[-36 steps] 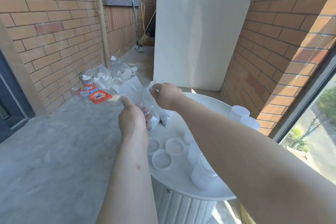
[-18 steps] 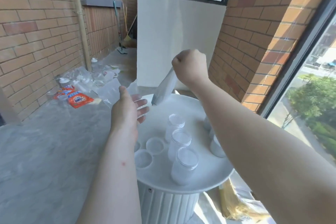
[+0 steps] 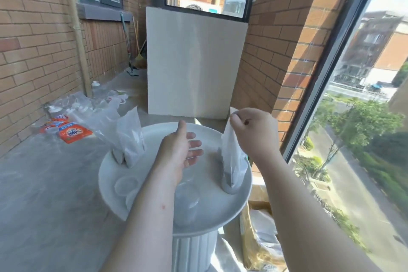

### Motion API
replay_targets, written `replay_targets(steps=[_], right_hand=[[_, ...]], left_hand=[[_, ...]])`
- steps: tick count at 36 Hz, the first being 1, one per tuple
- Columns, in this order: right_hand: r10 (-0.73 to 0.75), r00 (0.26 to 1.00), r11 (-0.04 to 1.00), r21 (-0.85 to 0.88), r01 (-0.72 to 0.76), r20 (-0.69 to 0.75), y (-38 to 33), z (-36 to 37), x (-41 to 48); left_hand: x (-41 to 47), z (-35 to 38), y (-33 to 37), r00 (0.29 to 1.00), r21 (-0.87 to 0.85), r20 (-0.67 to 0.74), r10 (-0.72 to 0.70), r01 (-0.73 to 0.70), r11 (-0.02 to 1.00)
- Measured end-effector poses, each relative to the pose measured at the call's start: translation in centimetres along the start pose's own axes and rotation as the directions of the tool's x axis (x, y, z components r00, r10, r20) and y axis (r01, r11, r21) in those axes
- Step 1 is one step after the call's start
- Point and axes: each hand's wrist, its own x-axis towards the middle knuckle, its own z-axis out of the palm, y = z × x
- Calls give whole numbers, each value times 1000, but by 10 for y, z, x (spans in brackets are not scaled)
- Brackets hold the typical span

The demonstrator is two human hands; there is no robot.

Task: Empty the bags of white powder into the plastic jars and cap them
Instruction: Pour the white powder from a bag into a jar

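My right hand (image 3: 254, 132) pinches the top of a clear bag of white powder (image 3: 231, 161) that hangs down over the right side of the round white table (image 3: 220, 210), its bottom at a jar there. My left hand (image 3: 180, 150) hovers open above the table's middle, fingers spread and holding nothing. Two more bags of powder (image 3: 130, 139) stand upright at the table's left. A plastic jar (image 3: 186, 203) stands just below my left wrist, blurred. White lids (image 3: 125, 184) lie at the front left of the tabletop.
Orange detergent packets (image 3: 74, 132) and crumpled clear plastic (image 3: 84, 106) lie on the concrete floor at the left by the brick wall. A white panel (image 3: 194, 62) stands behind the table. A yellowish sack (image 3: 258, 240) sits by the window at the lower right.
My right hand has carried the bag from high above the table's far side down to its right side. The view has swung right, and my left hand stays open.
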Motion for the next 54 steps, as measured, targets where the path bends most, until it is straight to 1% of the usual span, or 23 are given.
replay_targets(steps=[3, 8, 11, 14, 15, 18, 22, 24, 29, 35, 37, 38, 39, 40, 41, 42, 43, 44, 46, 49, 52, 54], right_hand=[[2, 1000, 998, 58, -2, 1, 10, -3, -12], [-42, 996, 993, 107, 50, -83, 16, -5, -27], [-118, 987, 976, 172, 136, -112, 12, -4, -33], [-241, 959, 949, 171, 265, -150, 2, -6, -29], [-254, 954, 944, 174, 280, -161, -1, -7, -26], [-234, 955, 944, 194, 268, -181, -2, -6, -23], [-173, 974, 949, 240, 205, -148, 4, 6, -28], [-177, 976, 950, 237, 204, -129, 5, 13, -33], [-213, 966, 946, 216, 242, -148, 10, 28, -38], [-186, 972, 957, 198, 212, -144, 18, 32, -37], [-153, 984, 968, 189, 167, -88, 18, 29, -37], [-126, 992, 977, 171, 124, -4, 19, 27, -37], [-91, 988, 989, 131, 75, 127, 20, 25, -37], [-43, 958, 997, 72, 23, 285, 21, 22, -37], [6, 906, 1000, 22, -17, 424, 22, 19, -37], [43, 856, 998, 10, -56, 515, 23, 16, -37], [74, 828, 994, 30, -108, 556, 24, 13, -37], [106, 815, 983, 63, -172, 569, 25, 11, -38], [172, 817, 958, 99, -268, 550, 27, 12, -37], [245, 799, 930, 99, -353, 549, 33, 16, -36], [307, 754, 883, 121, -453, 581, 39, 22, -38], [327, 731, 863, 126, -489, 599, 41, 26, -39]], left_hand=[[-4, 13, -4, 1000, 56, 4, 7, -8, 998], [-7, 23, -11, 1000, 121, 5, 11, -11, 993], [-8, 26, -11, 1000, 132, 5, 22, -23, 991], [-9, 26, -9, 999, 108, -25, 34, -31, 994], [-9, 26, -7, 999, 91, -34, 39, -36, 995], [-8, 24, -5, 997, 53, -57, 49, -46, 998], [-5, 20, -5, 997, 41, -63, 39, -37, 998], [-4, 18, -6, 998, 34, -52, 33, -31, 999], [-1, 16, -9, 999, 23, -35, 33, -32, 999], [3, 21, -15, 1000, 13, -10, 25, -25, 1000], [5, 23, -18, 1000, 20, -7, 17, -17, 1000], [6, 24, -20, 1000, 30, -4, 16, -16, 999], [7, 25, -22, 1000, 48, -1, 15, -15, 999], [8, 27, -24, 1000, 78, 0, 13, -13, 997], [8, 28, -26, 1000, 113, -1, 11, -11, 994], [9, 28, -28, 1000, 148, -10, 11, -10, 989], [11, 28, -31, 1000, 178, -20, 14, -10, 984], [12, 28, -34, 999, 201, -32, 20, -13, 979], [14, 29, -38, 999, 214, -46, 29, -18, 977], [17, 30, -43, 998, 192, -48, 28, -18, 981], [17, 31, -44, 999, 139, -42, 17, -11, 990], [17, 32, -44, 999, 118, -36, 13, -9, 993]])
